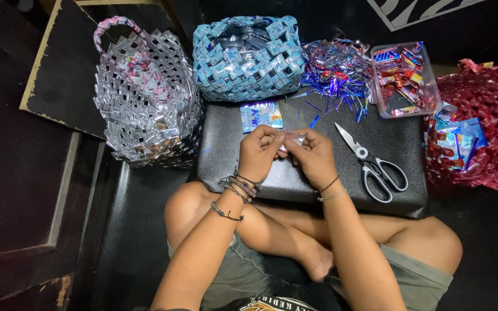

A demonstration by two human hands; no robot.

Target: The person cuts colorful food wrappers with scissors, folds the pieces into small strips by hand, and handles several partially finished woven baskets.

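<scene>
My left hand (pixel 259 152) and my right hand (pixel 314 155) meet over a black padded board (pixel 243 167) on my lap. Together they pinch a small shiny folded wrapper strip (pixel 293 139) between the fingertips. Most of the strip is hidden by my fingers. A flat blue foil wrapper (pixel 261 116) lies on the board just beyond my left hand. Black-handled scissors (pixel 373 166) rest shut on the board to the right of my right hand.
A silver woven wrapper basket with a pink handle (pixel 145 95) stands at the left, a blue woven basket (pixel 248 56) behind the board. Blue foil trimmings (pixel 332 72), a clear tub of wrappers (pixel 403 78) and a red woven piece (pixel 482 124) lie to the right.
</scene>
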